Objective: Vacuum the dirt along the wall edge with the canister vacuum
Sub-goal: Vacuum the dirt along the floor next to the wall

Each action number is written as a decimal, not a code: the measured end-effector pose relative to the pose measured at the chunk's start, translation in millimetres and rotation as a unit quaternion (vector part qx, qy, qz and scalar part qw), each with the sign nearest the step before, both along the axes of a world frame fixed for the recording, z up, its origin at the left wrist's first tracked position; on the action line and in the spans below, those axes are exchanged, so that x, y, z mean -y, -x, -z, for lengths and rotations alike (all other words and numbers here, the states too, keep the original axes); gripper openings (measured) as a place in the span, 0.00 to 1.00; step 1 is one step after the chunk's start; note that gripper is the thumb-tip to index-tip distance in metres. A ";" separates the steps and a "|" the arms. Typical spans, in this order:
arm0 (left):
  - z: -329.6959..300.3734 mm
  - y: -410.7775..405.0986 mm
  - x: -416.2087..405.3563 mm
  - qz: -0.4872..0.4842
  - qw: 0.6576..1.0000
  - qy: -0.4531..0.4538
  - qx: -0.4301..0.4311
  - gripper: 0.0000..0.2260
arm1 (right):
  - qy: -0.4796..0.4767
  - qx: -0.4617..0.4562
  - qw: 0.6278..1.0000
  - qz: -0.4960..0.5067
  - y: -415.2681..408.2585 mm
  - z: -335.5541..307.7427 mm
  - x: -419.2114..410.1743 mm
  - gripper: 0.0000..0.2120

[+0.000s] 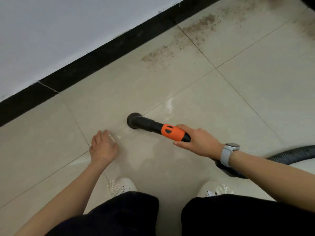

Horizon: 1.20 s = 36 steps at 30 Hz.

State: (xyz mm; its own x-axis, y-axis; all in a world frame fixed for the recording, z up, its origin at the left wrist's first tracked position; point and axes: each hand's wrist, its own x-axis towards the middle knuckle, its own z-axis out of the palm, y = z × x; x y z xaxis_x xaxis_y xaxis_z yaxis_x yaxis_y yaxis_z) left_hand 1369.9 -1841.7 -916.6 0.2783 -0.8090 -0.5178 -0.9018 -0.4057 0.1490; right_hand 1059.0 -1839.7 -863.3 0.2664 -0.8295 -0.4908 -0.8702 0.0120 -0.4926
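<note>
My right hand (196,140) grips the orange-and-black handle of the vacuum wand (172,132). The wand's round black nozzle (133,120) points left and down at the beige tile floor, well short of the wall. A band of brown dirt (180,41) lies along the black baseboard (105,55) at the upper right, far from the nozzle. My left hand (103,147) hovers low over the tiles to the left of the nozzle, fingers loosely spread, holding nothing. The ribbed black hose (289,155) runs off to the right behind my right wrist.
A white wall (51,31) rises above the baseboard. My two white shoes (121,186) and dark trouser legs fill the bottom of the view. A grey watch (228,154) sits on my right wrist. More dirt (306,24) spreads at the top right corner.
</note>
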 end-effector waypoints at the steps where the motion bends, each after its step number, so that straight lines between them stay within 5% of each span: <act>1: -1.5 -6.0 -4.8 -0.012 1.000 -0.008 -0.002 0.29 | 0.012 0.003 0.999 0.037 5.2 -1.9 5.5 0.27; 4: -3.6 -21.8 -18.9 -0.033 0.999 -0.023 -0.018 0.29 | 0.019 0.025 0.989 0.146 15.6 -9.1 16.8 0.23; 6: -4.5 -34.0 -26.6 -0.028 0.999 -0.032 -0.027 0.28 | 0.002 0.042 0.991 0.129 0.9 -10.3 12.6 0.23; 12: -2.7 -54.2 -45.1 -0.057 0.997 -0.043 -0.022 0.22 | -0.044 0.012 0.974 -0.222 -68.6 3.2 -28.5 0.28; 20: 8.0 -50.8 -42.4 -0.094 0.995 -0.015 -0.030 0.22 | 0.018 0.005 1.000 -0.002 -13.9 -3.6 3.8 0.27; 29: 9.2 -66.7 -48.6 -0.049 0.998 0.017 -0.035 0.22 | -0.018 0.005 0.970 -0.241 -50.5 -2.8 -25.5 0.28; 36: 9.6 -74.0 -51.1 -0.035 0.998 0.029 -0.045 0.22 | 0.007 -0.012 0.985 -0.175 -46.4 -1.4 -7.3 0.28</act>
State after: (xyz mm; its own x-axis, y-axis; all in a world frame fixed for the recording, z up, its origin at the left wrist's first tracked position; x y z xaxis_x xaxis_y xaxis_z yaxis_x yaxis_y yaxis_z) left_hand 1443.9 -1790.7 -926.2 0.2904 -0.8187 -0.4954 -0.8531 -0.4561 0.2536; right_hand 1105.4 -1832.4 -861.9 0.5251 -0.6958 -0.4901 -0.8314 -0.2963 -0.4700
